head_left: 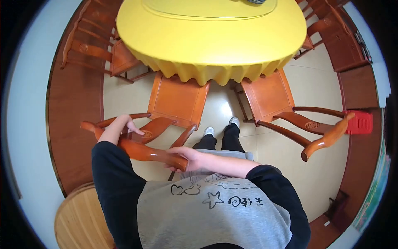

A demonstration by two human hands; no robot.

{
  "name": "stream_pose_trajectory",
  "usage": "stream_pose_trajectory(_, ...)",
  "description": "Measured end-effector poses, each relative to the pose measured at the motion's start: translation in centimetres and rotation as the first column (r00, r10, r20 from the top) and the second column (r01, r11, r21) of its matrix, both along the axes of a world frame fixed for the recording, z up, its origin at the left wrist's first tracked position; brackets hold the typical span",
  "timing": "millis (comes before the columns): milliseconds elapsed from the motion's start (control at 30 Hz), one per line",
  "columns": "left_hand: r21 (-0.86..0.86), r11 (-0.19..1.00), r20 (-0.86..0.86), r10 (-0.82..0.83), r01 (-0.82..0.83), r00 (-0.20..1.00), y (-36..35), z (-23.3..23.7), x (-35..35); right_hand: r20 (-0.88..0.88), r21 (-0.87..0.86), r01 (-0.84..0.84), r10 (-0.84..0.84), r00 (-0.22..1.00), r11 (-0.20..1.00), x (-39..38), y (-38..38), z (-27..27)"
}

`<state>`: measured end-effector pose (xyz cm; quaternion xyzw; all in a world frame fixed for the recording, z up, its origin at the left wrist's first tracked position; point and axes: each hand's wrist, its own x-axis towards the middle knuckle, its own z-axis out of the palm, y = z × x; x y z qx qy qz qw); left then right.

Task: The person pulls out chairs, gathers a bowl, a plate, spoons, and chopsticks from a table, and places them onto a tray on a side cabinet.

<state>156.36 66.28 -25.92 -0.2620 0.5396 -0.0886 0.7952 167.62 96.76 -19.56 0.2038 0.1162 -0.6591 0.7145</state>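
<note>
A reddish-brown wooden chair (179, 99) stands in front of me on the left, its seat partly under the table's edge and its back toward me. My right hand (186, 157) is closed around the near end of its curved top rail, palm on the underside. Over the other part of that rail reaches my left arm. My left hand (130, 124) is bent down at the chair's back, touching it beside the carved centre slat (151, 129). Some left fingers are hidden behind the wood.
A round table with a yellow pleated cloth (211, 45) stands ahead. A matching chair (269, 97) is at the right, others (124, 58) at the far left. A red plastic container (360, 123) lies right. Low left is a round light-wood top (81, 218).
</note>
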Motion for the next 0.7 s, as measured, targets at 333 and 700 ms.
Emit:
stream_pose_trajectory(333,0.228,0.973,-0.041,0.047,-0.036,0.998,-1.1,-1.5,1.5,-0.109,0.079,-0.068,0.077,0.991,0.995,-2.5,2.5,1.1)
stream_pose_trajectory(700,0.350,0.914,-0.047,0.238,-0.207,0.970,5.9,-1.6,3.1,-0.186,0.122,-0.154,0.175,0.967,0.980,-5.6,10.5,1.5)
